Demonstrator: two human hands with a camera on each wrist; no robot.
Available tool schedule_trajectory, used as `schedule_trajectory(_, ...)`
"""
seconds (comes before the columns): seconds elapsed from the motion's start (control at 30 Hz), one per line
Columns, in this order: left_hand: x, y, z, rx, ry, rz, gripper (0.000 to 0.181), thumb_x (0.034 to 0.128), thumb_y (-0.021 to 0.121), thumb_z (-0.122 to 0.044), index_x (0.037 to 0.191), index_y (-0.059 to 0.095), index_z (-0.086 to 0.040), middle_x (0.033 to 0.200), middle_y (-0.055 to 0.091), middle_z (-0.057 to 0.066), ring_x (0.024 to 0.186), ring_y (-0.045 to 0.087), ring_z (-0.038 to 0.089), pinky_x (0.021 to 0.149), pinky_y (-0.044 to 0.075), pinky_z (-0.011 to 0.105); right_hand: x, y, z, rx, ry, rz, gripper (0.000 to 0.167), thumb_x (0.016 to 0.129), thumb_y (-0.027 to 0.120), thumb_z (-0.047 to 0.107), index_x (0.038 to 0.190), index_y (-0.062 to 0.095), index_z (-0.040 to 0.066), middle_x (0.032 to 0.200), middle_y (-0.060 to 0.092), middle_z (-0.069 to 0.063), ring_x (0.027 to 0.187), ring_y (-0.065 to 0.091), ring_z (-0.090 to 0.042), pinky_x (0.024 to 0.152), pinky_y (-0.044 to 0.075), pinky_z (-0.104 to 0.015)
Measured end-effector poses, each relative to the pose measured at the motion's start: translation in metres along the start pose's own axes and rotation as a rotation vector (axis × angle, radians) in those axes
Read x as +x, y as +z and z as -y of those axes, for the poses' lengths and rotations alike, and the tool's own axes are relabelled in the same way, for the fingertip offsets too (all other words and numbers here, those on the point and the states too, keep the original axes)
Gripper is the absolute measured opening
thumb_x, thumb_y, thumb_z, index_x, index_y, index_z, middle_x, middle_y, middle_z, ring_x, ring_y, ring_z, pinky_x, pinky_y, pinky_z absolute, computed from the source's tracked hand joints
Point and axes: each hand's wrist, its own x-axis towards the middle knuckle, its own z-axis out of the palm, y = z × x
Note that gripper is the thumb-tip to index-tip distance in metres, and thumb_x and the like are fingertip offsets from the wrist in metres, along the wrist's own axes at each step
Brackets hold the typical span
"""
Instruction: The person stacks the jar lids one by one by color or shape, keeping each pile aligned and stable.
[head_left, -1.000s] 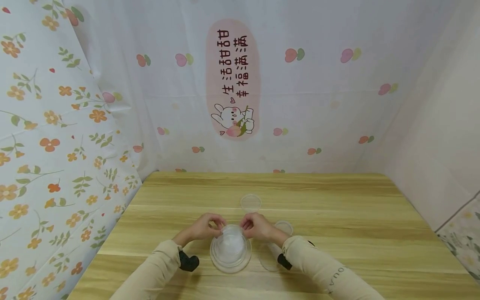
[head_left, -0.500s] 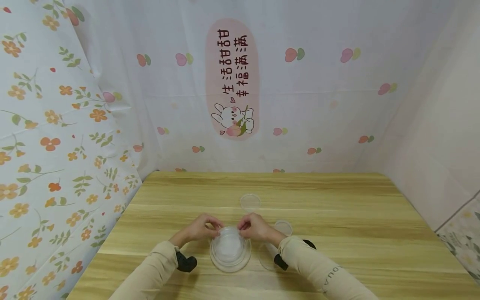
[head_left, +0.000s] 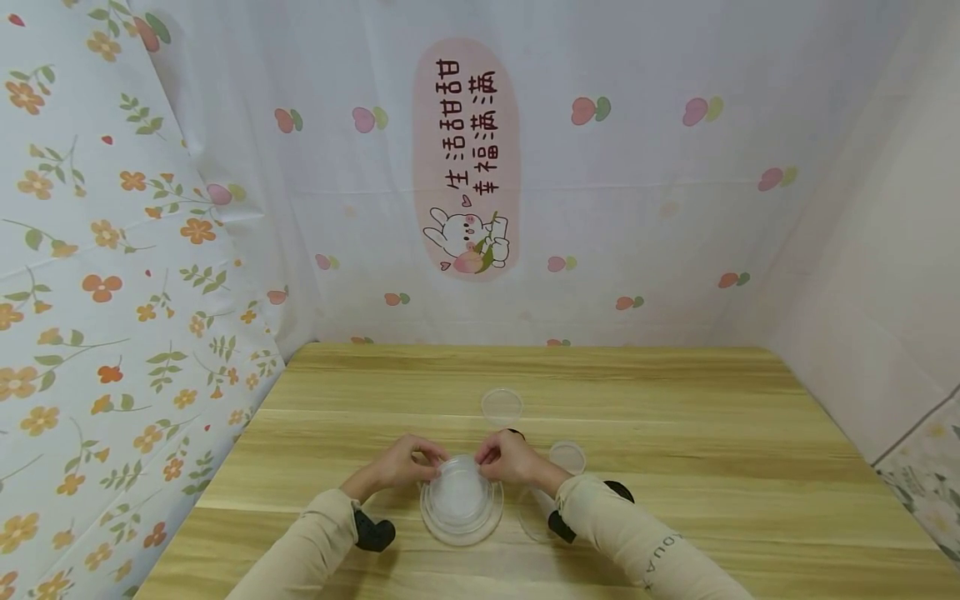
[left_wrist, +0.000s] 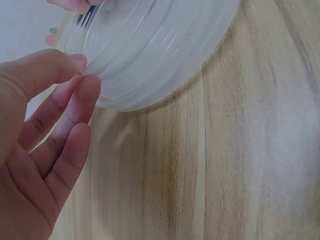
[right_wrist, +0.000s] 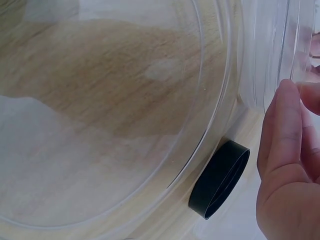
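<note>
Several clear round plastic containers stand as a nested stack [head_left: 459,500], the widest piece at the bottom, on the wooden table. My left hand [head_left: 411,460] pinches the stack's far left rim between thumb and fingertips; the left wrist view shows this grip [left_wrist: 55,110] at the ridged plastic edge. On the opposite side, my right hand [head_left: 510,457] holds the upper rim with thumb and forefinger, which the right wrist view shows from behind [right_wrist: 290,145]. How many pieces are nested is unclear through the transparent plastic.
A thin clear disc [head_left: 502,404] lies beyond the hands, and a smaller one [head_left: 567,457] right of the right wrist. A large clear disc [head_left: 534,521] lies under the right forearm. A black ring [right_wrist: 220,180] sits near it in the right wrist view.
Both hands have shifted slightly downward in the head view, and the top container sits a little lower. The discs on the table stay where they were.
</note>
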Motion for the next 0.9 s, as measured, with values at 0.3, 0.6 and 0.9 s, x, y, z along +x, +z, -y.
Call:
schedule_trajectory(0.3, -0.0004, 0.0008, 0.0021, -0.001, 0.009, 0.000, 0.021, 0.0745, 0.063, 0.004, 0.095, 0.064, 0.005, 0.079, 0.061, 0.007, 0.073, 0.054, 0.010, 0.058, 0.046, 0.021, 0.0011, 0.0008, -0.0002, -0.020, 0.006, 0.002, 0.007, 0.069, 0.063, -0.008, 0.075, 0.064, -0.006, 0.066, 0.060, -0.004, 0.058, 0.053, -0.005, 0.050, 0.046, -0.017)
schedule_trajectory(0.6, -0.0006, 0.0025, 0.0028, -0.032, 0.013, 0.000, 0.021, 0.0725, 0.063, 0.006, 0.094, 0.063, 0.008, 0.076, 0.060, 0.010, 0.069, 0.052, 0.010, 0.055, 0.043, 0.020, 0.0006, 0.0021, 0.0003, 0.023, 0.030, 0.013, 0.007, 0.069, 0.063, -0.010, 0.075, 0.062, -0.008, 0.065, 0.060, -0.006, 0.056, 0.053, -0.005, 0.048, 0.046, -0.018)
schedule_trajectory(0.9, 0.0000, 0.0045, 0.0057, -0.023, 0.009, -0.001, 0.019, 0.0742, 0.064, 0.004, 0.093, 0.063, 0.008, 0.072, 0.058, 0.005, 0.064, 0.049, 0.008, 0.053, 0.042, 0.019, 0.0008, 0.0036, -0.0019, 0.010, 0.034, -0.004, 0.006, 0.069, 0.063, -0.010, 0.074, 0.062, -0.006, 0.065, 0.059, -0.004, 0.055, 0.052, -0.006, 0.047, 0.046, -0.018)
